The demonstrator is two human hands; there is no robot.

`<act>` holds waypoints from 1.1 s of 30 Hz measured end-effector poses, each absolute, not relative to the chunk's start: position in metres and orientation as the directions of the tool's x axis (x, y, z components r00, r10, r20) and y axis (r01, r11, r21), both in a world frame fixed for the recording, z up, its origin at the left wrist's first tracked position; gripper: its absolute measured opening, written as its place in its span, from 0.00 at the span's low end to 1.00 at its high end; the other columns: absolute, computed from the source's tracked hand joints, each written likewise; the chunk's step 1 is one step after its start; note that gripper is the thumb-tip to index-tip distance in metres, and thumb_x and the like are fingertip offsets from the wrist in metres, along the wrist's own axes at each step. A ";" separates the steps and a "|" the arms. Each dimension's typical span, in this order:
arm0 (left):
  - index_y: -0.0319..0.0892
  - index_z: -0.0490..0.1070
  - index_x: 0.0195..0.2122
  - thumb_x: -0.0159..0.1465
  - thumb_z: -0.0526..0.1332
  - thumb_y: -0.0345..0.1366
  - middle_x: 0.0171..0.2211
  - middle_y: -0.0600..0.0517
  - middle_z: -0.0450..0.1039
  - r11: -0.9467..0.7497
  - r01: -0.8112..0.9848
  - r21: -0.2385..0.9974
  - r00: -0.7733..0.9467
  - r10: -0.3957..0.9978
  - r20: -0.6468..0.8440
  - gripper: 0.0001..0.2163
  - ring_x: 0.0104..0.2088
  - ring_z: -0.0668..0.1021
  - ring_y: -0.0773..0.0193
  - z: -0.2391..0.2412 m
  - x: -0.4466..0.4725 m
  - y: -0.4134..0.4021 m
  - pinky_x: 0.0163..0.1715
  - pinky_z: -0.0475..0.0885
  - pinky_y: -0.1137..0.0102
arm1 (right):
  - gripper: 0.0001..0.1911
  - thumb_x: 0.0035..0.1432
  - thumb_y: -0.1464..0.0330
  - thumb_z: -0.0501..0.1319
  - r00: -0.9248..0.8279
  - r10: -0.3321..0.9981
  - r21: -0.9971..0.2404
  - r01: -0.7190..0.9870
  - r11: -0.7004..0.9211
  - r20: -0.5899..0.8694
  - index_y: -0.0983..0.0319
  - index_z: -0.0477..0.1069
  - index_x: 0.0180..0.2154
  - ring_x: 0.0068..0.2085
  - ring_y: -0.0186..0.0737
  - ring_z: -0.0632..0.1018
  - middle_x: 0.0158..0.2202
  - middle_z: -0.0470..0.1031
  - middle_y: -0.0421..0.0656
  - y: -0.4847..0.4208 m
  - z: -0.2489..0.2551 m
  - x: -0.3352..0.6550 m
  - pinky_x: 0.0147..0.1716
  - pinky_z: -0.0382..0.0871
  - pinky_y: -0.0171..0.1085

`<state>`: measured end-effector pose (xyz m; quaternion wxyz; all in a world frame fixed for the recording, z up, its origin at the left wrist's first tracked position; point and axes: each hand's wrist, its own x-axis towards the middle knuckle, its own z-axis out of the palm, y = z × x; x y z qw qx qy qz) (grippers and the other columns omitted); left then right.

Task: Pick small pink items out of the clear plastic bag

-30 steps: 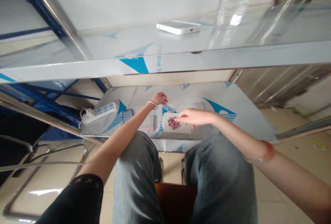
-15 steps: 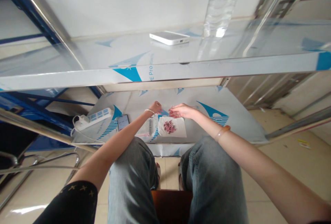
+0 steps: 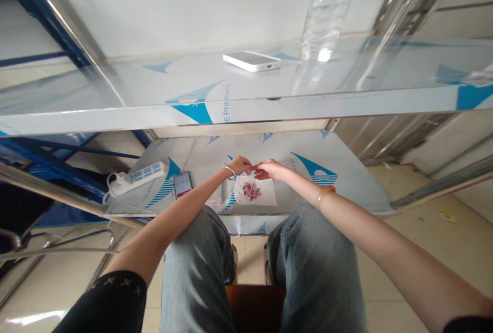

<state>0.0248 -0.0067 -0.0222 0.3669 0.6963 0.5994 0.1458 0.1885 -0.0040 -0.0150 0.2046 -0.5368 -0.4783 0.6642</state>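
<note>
On the low metal shelf (image 3: 346,179) lies a white sheet (image 3: 265,197) with a small heap of dark red beads (image 3: 251,190) on it. Just beyond the heap my left hand (image 3: 241,164) and my right hand (image 3: 267,169) meet, fingertips pinched together and touching. Something tiny and thin seems to be held between them; I cannot make out what it is. A bracelet circles my left wrist and an orange band my right wrist.
A phone (image 3: 182,184) and a white power strip (image 3: 134,177) lie left of the sheet. The upper shelf (image 3: 192,92) carries a white phone (image 3: 251,61) and a clear water bottle (image 3: 325,15). My knees (image 3: 200,251) sit below the low shelf.
My right hand left the beads and rose to the far side of the sheet. My left hand moved right to meet it; the two now touch at the fingertips.
</note>
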 end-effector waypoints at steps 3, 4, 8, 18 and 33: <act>0.35 0.77 0.31 0.61 0.58 0.28 0.26 0.51 0.78 0.031 0.621 0.783 0.263 0.933 -0.245 0.08 0.29 0.79 0.68 -0.025 0.023 -0.008 0.30 0.71 0.78 | 0.04 0.58 0.78 0.61 -0.351 0.779 -0.854 0.256 -0.454 -0.519 0.70 0.75 0.33 0.21 0.32 0.76 0.24 0.78 0.46 -0.003 -0.018 0.189 0.28 0.74 0.30; 0.35 0.77 0.31 0.61 0.58 0.28 0.27 0.51 0.78 0.050 0.583 0.811 0.275 0.927 -0.255 0.08 0.28 0.79 0.68 -0.026 0.022 -0.008 0.30 0.71 0.78 | 0.05 0.59 0.78 0.60 -0.365 0.771 -0.852 0.263 -0.453 -0.522 0.69 0.75 0.33 0.21 0.32 0.77 0.24 0.78 0.46 -0.003 -0.019 0.189 0.29 0.74 0.30; 0.36 0.78 0.30 0.58 0.62 0.28 0.23 0.53 0.77 0.078 0.592 0.802 0.286 0.910 -0.299 0.05 0.27 0.79 0.68 -0.026 0.015 -0.007 0.29 0.71 0.77 | 0.09 0.61 0.77 0.58 -0.415 0.735 -0.842 0.333 -0.425 -0.536 0.68 0.75 0.31 0.24 0.34 0.78 0.26 0.79 0.46 -0.003 -0.022 0.190 0.30 0.74 0.31; 0.37 0.78 0.31 0.60 0.59 0.31 0.24 0.52 0.78 -0.044 0.769 0.638 0.299 0.907 -0.297 0.08 0.30 0.80 0.66 -0.021 0.020 -0.011 0.30 0.71 0.77 | 0.08 0.60 0.72 0.57 -0.402 0.755 -0.819 0.487 -0.302 -0.518 0.67 0.75 0.33 0.24 0.33 0.78 0.29 0.79 0.46 -0.001 -0.027 0.185 0.24 0.70 0.30; 0.32 0.78 0.38 0.67 0.51 0.30 0.36 0.43 0.80 -0.260 0.927 0.271 0.333 0.903 -0.272 0.15 0.36 0.80 0.61 -0.011 0.037 -0.014 0.38 0.71 0.71 | 0.17 0.65 0.70 0.49 -0.365 0.782 -0.759 0.620 -0.200 -0.505 0.67 0.74 0.32 0.21 0.31 0.75 0.33 0.79 0.47 -0.006 -0.017 0.173 0.21 0.65 0.29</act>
